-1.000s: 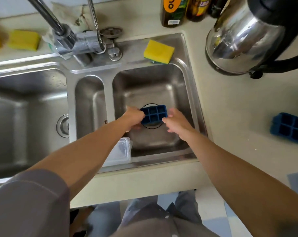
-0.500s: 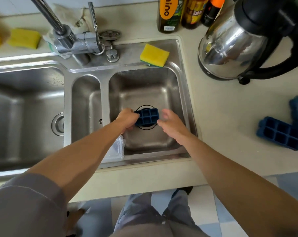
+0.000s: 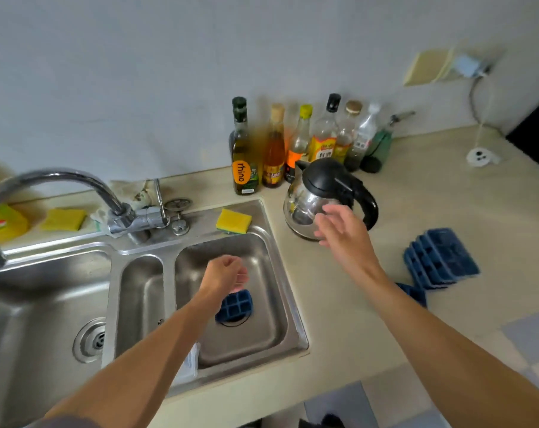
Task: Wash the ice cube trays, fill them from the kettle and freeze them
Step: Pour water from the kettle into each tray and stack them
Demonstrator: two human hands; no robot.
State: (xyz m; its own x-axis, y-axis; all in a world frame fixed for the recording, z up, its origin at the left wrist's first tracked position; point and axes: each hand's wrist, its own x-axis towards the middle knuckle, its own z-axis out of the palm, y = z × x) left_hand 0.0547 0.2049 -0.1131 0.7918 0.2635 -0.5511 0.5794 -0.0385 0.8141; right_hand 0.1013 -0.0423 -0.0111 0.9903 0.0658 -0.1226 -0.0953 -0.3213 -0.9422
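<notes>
A pale beige desk runs along a plain grey-white wall, with a steel sink set into it. The left grip hangs over the right-hand basin, fingers loosely curled round nothing. Just beneath it, partly hidden by the wrist, a blue ice cube tray lies open side up over the drain. The right grip is raised with fingers spread, in front of the kettle; whether it touches the steel body I cannot tell. A yellow sponge sits on the sink's back rim, near the tap. A stack of blue trays rests on the desk to the right of the kettle, and another tray shows from behind the right forearm. A clear plastic box stands at the sink's front edge. Behind the kettle stands a row of bottles; the dark oil bottle reads "rhino", and the other labels are too blurred to read
</notes>
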